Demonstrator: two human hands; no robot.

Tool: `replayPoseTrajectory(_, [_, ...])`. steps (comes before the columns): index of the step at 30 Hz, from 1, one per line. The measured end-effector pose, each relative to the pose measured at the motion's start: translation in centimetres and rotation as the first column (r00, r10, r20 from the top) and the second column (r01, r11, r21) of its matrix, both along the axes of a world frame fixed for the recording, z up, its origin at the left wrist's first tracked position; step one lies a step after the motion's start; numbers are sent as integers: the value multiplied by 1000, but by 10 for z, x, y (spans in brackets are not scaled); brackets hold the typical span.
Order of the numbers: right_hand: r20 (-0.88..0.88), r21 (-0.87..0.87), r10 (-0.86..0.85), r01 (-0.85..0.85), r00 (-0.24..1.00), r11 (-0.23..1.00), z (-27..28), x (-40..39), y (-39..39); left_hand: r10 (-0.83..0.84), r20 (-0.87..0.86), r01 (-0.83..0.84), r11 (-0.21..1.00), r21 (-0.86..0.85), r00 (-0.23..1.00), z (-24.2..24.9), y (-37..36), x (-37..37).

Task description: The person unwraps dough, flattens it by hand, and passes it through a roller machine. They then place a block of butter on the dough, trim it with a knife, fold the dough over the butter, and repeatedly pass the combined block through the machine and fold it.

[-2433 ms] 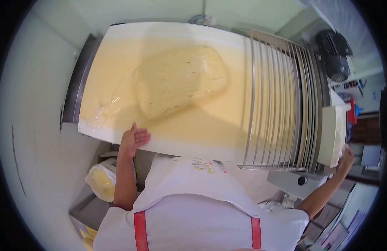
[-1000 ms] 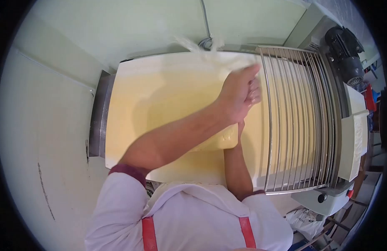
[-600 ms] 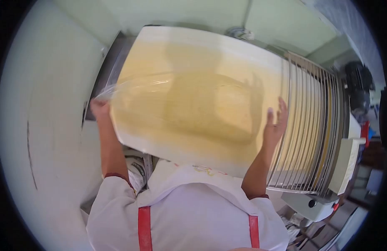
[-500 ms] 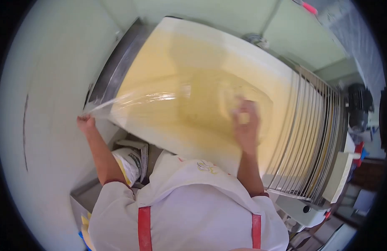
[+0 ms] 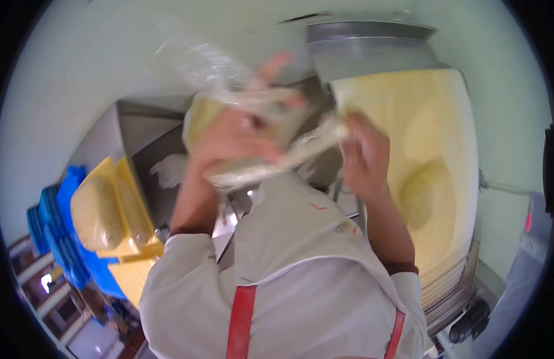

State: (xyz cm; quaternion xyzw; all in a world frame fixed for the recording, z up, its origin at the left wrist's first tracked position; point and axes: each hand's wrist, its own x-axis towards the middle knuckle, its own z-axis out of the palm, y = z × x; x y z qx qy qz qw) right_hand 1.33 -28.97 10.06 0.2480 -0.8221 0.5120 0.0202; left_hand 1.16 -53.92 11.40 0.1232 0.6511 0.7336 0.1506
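A crumpled sheet of clear plastic film [image 5: 262, 164] is stretched between both my hands in front of my chest. My left hand [image 5: 232, 137] is closed around the bunched bulk of it, and a loose end of the film rises above my fingers. My right hand [image 5: 364, 158] pinches the film's other end, just over the near edge of the yellow conveyor belt [image 5: 435, 107]. A pale slab of dough [image 5: 423, 191] lies bare on that belt, to the right of my right hand.
A yellow tray holding a lump of dough [image 5: 100, 209] rests on stacked blue crates [image 5: 55, 230] at lower left. A steel surface [image 5: 148, 152] lies below my left hand. The machine's steel end [image 5: 373, 48] and a pale green wall sit behind.
The film has come off the dough and is now gathered in both hands. My view has swung left, so the belt and dough sit at the right. The right hand has left the dough.
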Motion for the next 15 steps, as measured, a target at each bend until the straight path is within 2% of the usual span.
replayPoseTrajectory(1, [151,-247,129,-89,980,965,0,-22,-30,96,-249,-141,976,-168,964,-19,6,0])
replayPoseTrajectory(2, [262,-480,271,-118,926,869,-2,-35,-53,176,-478,-351,885,-306,860,-37,13,-1])
replayPoseTrajectory(4, [348,-391,312,-166,884,906,-8,-38,-59,208,-705,-622,674,-399,678,-64,-30,-5])
replayPoseTrajectory(5, [388,-333,321,-193,864,923,-9,-37,-63,188,-803,-739,547,-393,566,-76,-61,1])
replayPoseTrajectory(6, [301,-242,299,-231,906,942,-30,-38,-53,400,-684,-774,486,-406,610,-93,-79,12])
replayPoseTrajectory(7, [373,-217,193,-117,907,969,-49,-34,-41,593,-529,-794,425,-435,607,-113,-95,28])
replayPoseTrajectory(9, [471,-100,-21,77,882,992,-79,-18,-16,517,-433,-606,227,-762,738,-160,-138,54])
replayPoseTrajectory(10, [499,-15,-125,152,858,988,-92,-8,-2,496,-401,-527,142,-838,770,-194,-156,70])
replayPoseTrajectory(11, [516,13,-187,211,836,977,-109,7,13,476,-366,-442,52,-896,799,-231,-167,83])
replayPoseTrajectory(13, [583,56,-286,313,760,948,-130,36,28,275,-183,-142,-161,-977,944,-308,-175,99])
replayPoseTrajectory(15, [678,98,-350,392,646,915,-138,60,35,103,170,194,-300,-934,980,-327,-165,97])
